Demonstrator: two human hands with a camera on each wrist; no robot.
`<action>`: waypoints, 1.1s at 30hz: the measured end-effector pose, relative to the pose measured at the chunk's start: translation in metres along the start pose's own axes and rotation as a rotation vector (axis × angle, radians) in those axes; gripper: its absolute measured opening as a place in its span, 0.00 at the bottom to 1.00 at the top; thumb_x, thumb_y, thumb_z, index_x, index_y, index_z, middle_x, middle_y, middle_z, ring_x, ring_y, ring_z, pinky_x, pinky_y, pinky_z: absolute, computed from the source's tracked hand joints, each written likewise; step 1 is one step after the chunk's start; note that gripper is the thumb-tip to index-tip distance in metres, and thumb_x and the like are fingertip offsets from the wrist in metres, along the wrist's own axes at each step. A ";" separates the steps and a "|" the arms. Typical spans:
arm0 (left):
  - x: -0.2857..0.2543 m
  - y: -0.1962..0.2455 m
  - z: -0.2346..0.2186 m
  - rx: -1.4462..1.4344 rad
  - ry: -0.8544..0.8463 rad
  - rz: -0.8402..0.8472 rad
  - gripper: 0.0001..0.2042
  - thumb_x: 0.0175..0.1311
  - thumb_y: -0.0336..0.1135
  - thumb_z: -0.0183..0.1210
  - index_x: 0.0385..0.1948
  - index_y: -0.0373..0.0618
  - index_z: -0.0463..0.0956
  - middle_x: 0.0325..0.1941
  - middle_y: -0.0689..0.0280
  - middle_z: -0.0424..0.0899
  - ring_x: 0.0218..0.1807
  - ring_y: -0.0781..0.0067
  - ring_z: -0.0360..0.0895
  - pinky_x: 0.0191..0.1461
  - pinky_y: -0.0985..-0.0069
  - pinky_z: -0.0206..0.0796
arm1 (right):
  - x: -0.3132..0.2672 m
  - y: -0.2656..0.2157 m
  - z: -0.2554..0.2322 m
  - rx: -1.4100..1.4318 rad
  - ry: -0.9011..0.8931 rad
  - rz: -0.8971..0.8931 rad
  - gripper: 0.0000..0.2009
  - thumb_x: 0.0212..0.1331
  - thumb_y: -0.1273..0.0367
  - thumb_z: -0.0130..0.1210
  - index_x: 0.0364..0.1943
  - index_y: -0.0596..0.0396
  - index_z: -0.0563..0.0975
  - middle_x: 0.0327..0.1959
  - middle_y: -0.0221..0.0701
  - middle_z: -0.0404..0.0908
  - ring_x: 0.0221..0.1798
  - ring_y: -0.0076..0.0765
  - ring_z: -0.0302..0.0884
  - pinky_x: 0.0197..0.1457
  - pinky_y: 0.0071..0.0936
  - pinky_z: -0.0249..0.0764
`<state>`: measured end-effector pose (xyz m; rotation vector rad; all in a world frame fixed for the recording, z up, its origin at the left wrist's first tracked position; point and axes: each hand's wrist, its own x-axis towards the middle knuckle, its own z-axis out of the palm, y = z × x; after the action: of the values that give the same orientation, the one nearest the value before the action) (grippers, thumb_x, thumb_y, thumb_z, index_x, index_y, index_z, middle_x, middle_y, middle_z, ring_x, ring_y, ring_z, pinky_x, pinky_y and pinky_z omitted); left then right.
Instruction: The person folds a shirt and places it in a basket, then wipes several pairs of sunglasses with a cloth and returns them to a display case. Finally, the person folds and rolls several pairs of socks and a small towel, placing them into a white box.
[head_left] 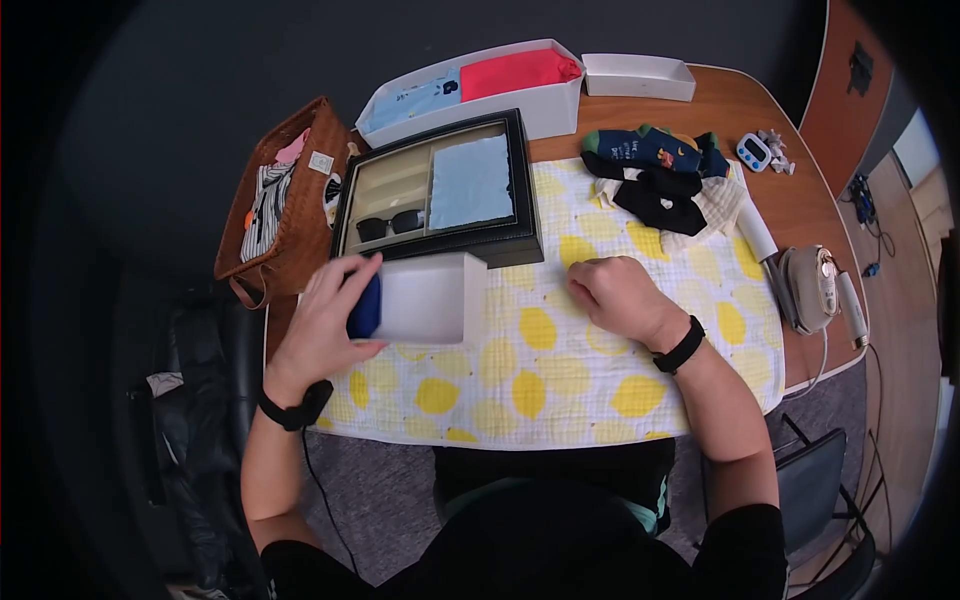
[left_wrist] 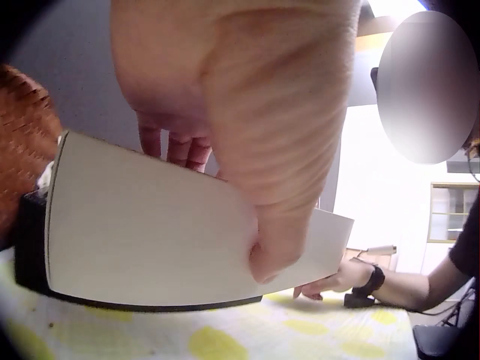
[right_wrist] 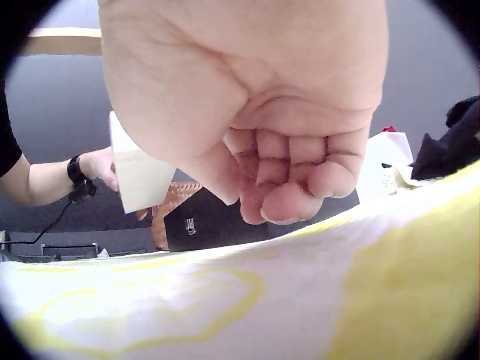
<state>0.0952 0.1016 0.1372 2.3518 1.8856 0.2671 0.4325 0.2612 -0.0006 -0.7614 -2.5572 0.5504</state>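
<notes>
White box (head_left: 425, 300) just in front of the black case (head_left: 526, 190): my left hand (head_left: 325, 318) grips it, thumb and fingers on opposite long walls. Probably light, stiff card, best held there gently. My right hand (head_left: 625, 298) curls loosely, holding nothing.

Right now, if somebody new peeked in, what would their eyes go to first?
Probably the cloth with bright yellow lemons, spread over the front of the table. Next might be the red fabric in the long white bin at the back. Then perhaps the white box in the left hand, in front of the black case, with something blue inside.
</notes>
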 end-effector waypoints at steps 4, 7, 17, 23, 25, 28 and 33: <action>0.050 -0.008 -0.016 -0.007 0.024 0.023 0.45 0.41 0.28 0.74 0.70 0.40 0.65 0.65 0.53 0.69 0.68 0.49 0.68 0.72 0.65 0.60 | 0.000 0.000 0.002 0.002 -0.002 0.006 0.05 0.59 0.71 0.57 0.28 0.59 0.78 0.26 0.46 0.81 0.31 0.57 0.81 0.35 0.47 0.76; 0.088 -0.027 -0.011 -0.017 0.028 0.050 0.44 0.44 0.31 0.73 0.70 0.40 0.65 0.64 0.53 0.69 0.67 0.50 0.68 0.71 0.64 0.61 | 0.000 0.000 0.000 -0.003 0.008 0.005 0.06 0.59 0.71 0.57 0.28 0.59 0.78 0.26 0.46 0.81 0.31 0.57 0.80 0.36 0.47 0.76; 0.123 -0.048 0.003 -0.021 -0.057 0.031 0.46 0.45 0.36 0.74 0.72 0.41 0.62 0.65 0.53 0.69 0.67 0.49 0.68 0.72 0.62 0.62 | 0.000 0.001 0.000 -0.015 -0.016 0.021 0.07 0.61 0.70 0.55 0.28 0.58 0.78 0.25 0.46 0.82 0.30 0.57 0.81 0.37 0.48 0.78; 0.109 -0.022 0.021 0.085 0.227 0.153 0.44 0.44 0.35 0.77 0.68 0.40 0.66 0.68 0.52 0.69 0.66 0.47 0.69 0.70 0.59 0.63 | 0.001 -0.004 -0.003 0.017 0.084 -0.014 0.07 0.61 0.70 0.56 0.28 0.58 0.77 0.24 0.44 0.81 0.29 0.56 0.81 0.34 0.47 0.77; 0.101 -0.001 0.038 -0.007 0.540 0.347 0.29 0.46 0.32 0.74 0.54 0.39 0.77 0.55 0.53 0.80 0.56 0.50 0.78 0.60 0.60 0.70 | 0.003 -0.007 -0.005 -0.018 0.136 0.019 0.05 0.61 0.71 0.57 0.29 0.57 0.78 0.25 0.43 0.82 0.29 0.54 0.81 0.34 0.45 0.77; 0.093 0.031 0.081 -0.051 0.553 0.720 0.10 0.49 0.30 0.71 0.27 0.43 0.77 0.30 0.63 0.79 0.35 0.63 0.79 0.38 0.70 0.70 | 0.003 -0.013 -0.011 -0.071 0.227 0.057 0.03 0.59 0.72 0.60 0.32 0.57 0.80 0.26 0.41 0.82 0.29 0.51 0.82 0.32 0.41 0.77; 0.098 0.047 0.127 -0.148 0.493 0.871 0.13 0.51 0.27 0.68 0.17 0.48 0.70 0.21 0.69 0.70 0.25 0.70 0.72 0.28 0.73 0.63 | 0.020 -0.008 -0.050 -0.314 0.490 0.164 0.03 0.58 0.73 0.62 0.32 0.56 0.79 0.27 0.40 0.82 0.29 0.49 0.82 0.32 0.41 0.76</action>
<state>0.1870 0.1894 0.0284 3.0215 0.7546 1.0858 0.4386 0.2794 0.0505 -1.0695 -2.1513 -0.0068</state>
